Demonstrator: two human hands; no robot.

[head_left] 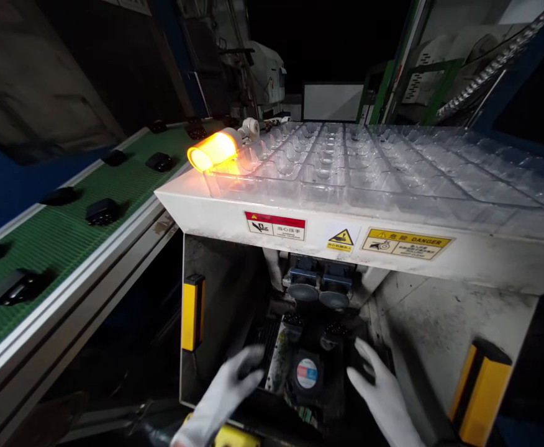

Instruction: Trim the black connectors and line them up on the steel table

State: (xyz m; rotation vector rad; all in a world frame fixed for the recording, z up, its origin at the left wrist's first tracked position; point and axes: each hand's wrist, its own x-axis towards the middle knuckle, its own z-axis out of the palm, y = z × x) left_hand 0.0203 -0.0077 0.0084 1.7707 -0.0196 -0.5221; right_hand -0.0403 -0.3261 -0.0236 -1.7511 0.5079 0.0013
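Lower centre: left hand (pixel 229 386) slants up-right, right hand (pixel 380 383) up-left near a dark part (pixel 331 337); both with digits apart.

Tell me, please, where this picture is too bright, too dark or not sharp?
Head view: the orange lamp is glaring, its middle nearly washed out; head view: the clear tray shows small glints, while the background above it falls to black; head view: the left hand and right hand look soft, perhaps from motion.

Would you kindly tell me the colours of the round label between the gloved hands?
The round label shows white, red and blue; head view.
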